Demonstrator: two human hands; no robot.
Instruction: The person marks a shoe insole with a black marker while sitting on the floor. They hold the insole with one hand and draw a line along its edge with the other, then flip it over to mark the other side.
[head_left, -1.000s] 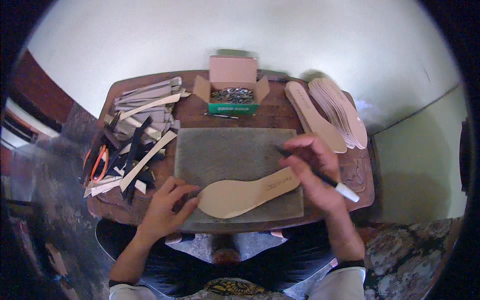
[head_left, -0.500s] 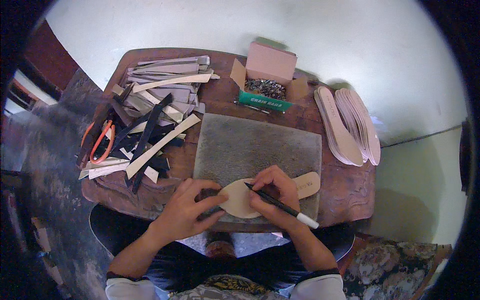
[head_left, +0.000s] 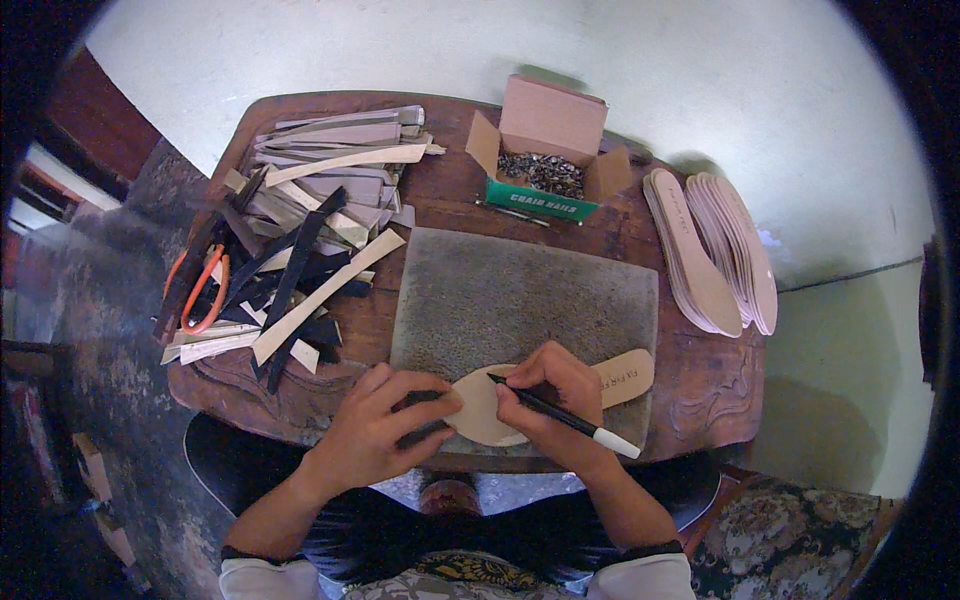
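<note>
A tan insole (head_left: 476, 412) lies flat on a grey rough mat (head_left: 530, 300) near the table's front edge, its wide end to the left. Dark markings show on its narrow end. My left hand (head_left: 385, 425) has thumb and fingers closed on the wide end's left edge. In my right hand (head_left: 562, 382) is a black marker pen (head_left: 570, 420) with a white rear end. The pen slants down to the right, its tip at the upper part of the wide end. The right hand covers the insole's middle.
Grey, black and cream strips (head_left: 340, 285) are heaped at the left, with orange-handled scissors (head_left: 207, 290) among them. An open green box (head_left: 540, 198) of small nails stands at the back. Stacked insoles (head_left: 693, 255) lie at the right, near the wall (head_left: 740, 90).
The whole view has shifted slightly. Relative to the insole, the pen tip and right hand have moved a little left toward the wide end. My left hand keeps its hold.
</note>
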